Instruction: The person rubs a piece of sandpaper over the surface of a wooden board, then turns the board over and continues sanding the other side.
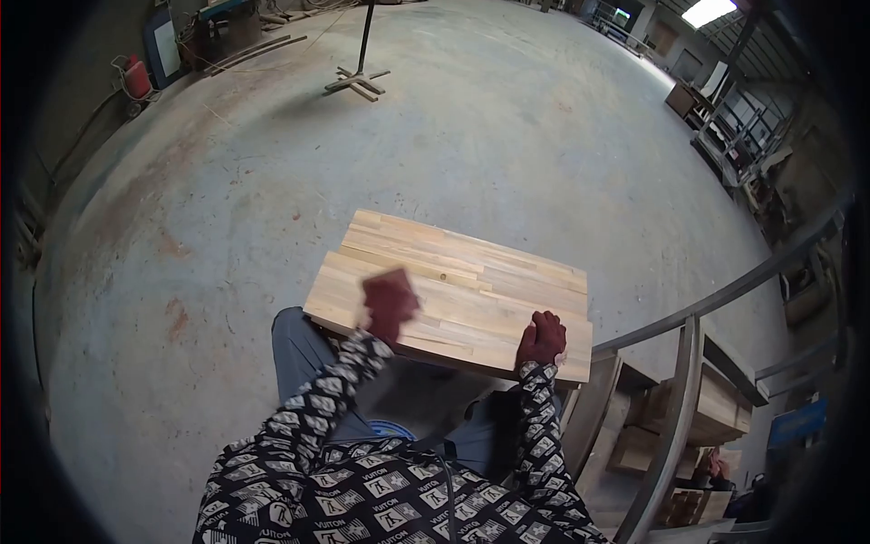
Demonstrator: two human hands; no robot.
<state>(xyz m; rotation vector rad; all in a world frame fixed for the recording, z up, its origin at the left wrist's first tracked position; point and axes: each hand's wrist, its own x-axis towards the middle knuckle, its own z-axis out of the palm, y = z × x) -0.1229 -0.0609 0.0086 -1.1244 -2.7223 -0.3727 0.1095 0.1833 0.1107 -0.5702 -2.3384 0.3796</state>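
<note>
A pale board of joined wood strips lies across my lap, with a second similar board showing along its far side. Over the left part of the near board is my left hand, in a dark red glove and smeared by motion. Its fingers are closed on a flat reddish-brown piece of what looks like sandpaper. My right hand, gloved the same way, rests near the board's right end, fingers bent and gripping close to the near edge. The undersides of the boards are hidden.
To the right a curved metal rail frame stands beside stacked wooden pieces. A post on a crossed base stands ahead on the concrete floor. A red cylinder is at the far left wall.
</note>
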